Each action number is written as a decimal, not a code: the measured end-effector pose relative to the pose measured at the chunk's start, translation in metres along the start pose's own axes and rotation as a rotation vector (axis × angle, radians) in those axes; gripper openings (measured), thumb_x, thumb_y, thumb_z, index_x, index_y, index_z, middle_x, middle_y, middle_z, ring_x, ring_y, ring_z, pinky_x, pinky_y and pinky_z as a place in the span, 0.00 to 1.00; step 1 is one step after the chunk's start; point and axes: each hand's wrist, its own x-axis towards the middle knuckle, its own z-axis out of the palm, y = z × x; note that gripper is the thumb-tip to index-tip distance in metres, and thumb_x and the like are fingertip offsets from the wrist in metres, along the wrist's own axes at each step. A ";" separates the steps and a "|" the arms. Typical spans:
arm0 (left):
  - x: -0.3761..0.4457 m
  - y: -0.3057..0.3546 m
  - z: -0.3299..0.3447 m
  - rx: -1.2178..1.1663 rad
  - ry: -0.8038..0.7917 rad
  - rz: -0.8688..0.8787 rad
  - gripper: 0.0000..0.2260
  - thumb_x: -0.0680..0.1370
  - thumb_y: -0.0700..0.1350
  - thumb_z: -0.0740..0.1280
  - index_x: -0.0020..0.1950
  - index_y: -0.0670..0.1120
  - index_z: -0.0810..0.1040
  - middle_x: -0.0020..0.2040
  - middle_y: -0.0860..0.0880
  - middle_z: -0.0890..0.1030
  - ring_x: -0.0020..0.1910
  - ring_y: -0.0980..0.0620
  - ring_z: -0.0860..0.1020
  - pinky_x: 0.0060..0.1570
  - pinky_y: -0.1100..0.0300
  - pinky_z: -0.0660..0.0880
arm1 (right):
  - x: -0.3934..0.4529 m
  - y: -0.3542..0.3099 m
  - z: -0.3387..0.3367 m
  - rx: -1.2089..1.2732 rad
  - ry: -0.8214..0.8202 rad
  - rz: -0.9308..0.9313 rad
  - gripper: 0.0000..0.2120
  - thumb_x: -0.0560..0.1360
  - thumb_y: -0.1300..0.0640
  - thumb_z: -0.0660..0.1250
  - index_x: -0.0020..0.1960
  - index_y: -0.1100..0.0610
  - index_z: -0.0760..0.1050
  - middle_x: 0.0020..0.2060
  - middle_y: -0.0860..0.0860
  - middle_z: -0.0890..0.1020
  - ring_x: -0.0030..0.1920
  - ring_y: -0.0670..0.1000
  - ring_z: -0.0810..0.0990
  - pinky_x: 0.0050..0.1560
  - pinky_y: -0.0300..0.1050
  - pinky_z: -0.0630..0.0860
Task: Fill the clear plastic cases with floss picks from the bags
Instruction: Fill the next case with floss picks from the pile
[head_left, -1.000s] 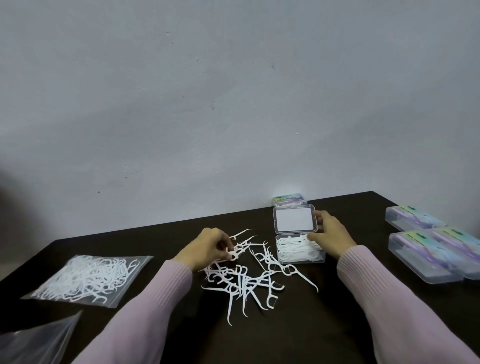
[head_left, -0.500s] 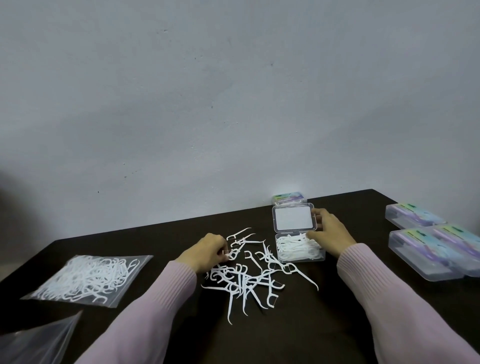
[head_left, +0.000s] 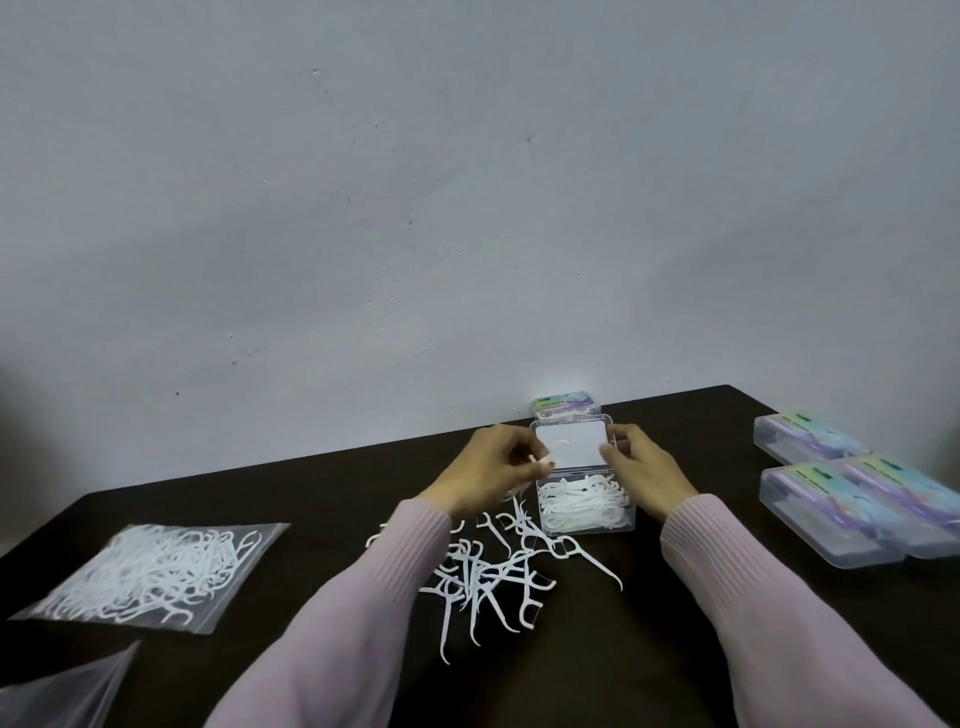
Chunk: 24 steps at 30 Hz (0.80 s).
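At the lower left of the frame I see a zip bag of floss picks (head_left: 150, 571) lying flat on the dark surface (head_left: 322, 483), with the edge of a second clear bag (head_left: 62, 691) in the bottom corner. Toward the centre, a loose heap of picks (head_left: 483, 571) sprawls just beside the open case (head_left: 587, 501). My left hand (head_left: 488, 475) is raised beside the upright lid (head_left: 570, 442), its fingers pinching one pick (head_left: 551, 456) in front of that lid. The case below is already well filled with white picks. My right hand (head_left: 644, 470) has its fingers curled on the lid's right edge, steadying it. To do this well, I'd lower the pick flat and aligned with those already in, so the lid can close later, and keep the case from sliding. At the right of the frame sit three closed cases (head_left: 852, 499), and another stands behind the open one against the wall.
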 end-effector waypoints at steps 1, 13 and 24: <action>0.007 0.004 0.007 0.025 -0.002 0.015 0.04 0.76 0.42 0.70 0.47 0.43 0.79 0.40 0.49 0.80 0.36 0.57 0.75 0.36 0.69 0.70 | -0.001 -0.001 -0.001 0.018 0.012 -0.001 0.19 0.81 0.54 0.54 0.69 0.59 0.63 0.64 0.57 0.72 0.62 0.54 0.72 0.57 0.42 0.66; 0.037 0.012 0.054 0.411 0.096 0.004 0.11 0.72 0.47 0.73 0.52 0.47 0.78 0.52 0.51 0.81 0.53 0.51 0.77 0.48 0.58 0.69 | -0.004 -0.001 -0.002 0.118 0.043 0.034 0.25 0.80 0.43 0.46 0.68 0.56 0.66 0.64 0.56 0.73 0.62 0.53 0.71 0.65 0.49 0.66; 0.028 -0.002 0.048 0.226 0.158 0.000 0.12 0.69 0.50 0.76 0.47 0.47 0.78 0.41 0.54 0.78 0.41 0.55 0.75 0.41 0.61 0.71 | -0.001 0.001 -0.004 0.083 0.046 0.034 0.23 0.81 0.45 0.46 0.66 0.58 0.67 0.62 0.56 0.74 0.59 0.53 0.73 0.59 0.46 0.67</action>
